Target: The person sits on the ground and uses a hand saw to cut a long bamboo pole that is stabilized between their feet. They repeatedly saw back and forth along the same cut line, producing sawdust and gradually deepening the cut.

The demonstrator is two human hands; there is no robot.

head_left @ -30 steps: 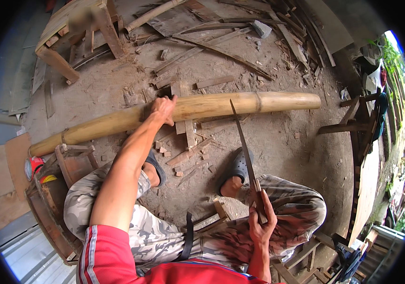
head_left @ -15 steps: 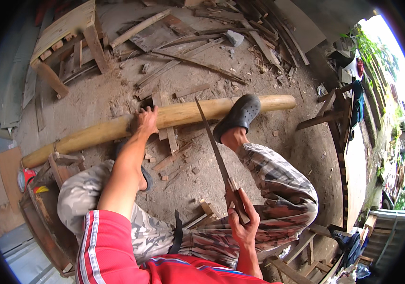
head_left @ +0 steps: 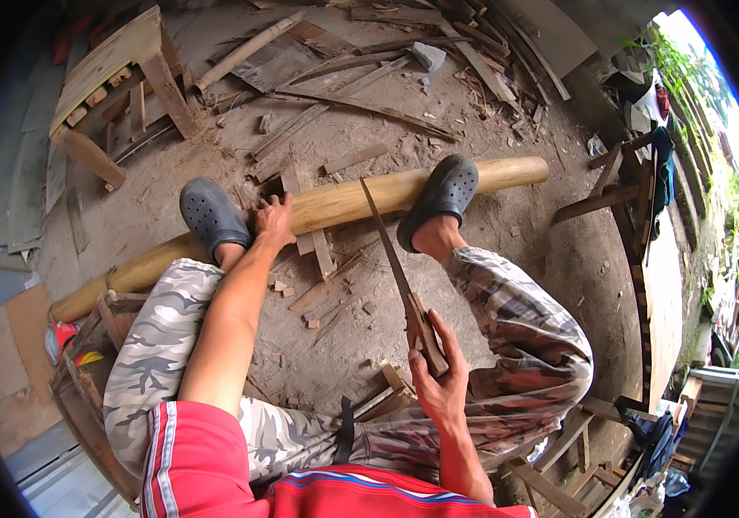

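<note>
Bamboo pole [head_left: 335, 205] directly beneath left hand [head_left: 275, 221], fingers spread over it; saw [head_left: 400, 279] clasped by handle in right hand [head_left: 440, 373].

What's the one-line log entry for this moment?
left hand: on long tan bamboo pole | right hand: holding dark-bladed, wooden-handled saw | grey perforated clogs: on pole

You've got daylight from the right, white glare at the green-fringed outdoor opening [head_left: 684, 28], soft shadows on the brown dirt floor [head_left: 576, 268], curved edges, black corners.
</note>
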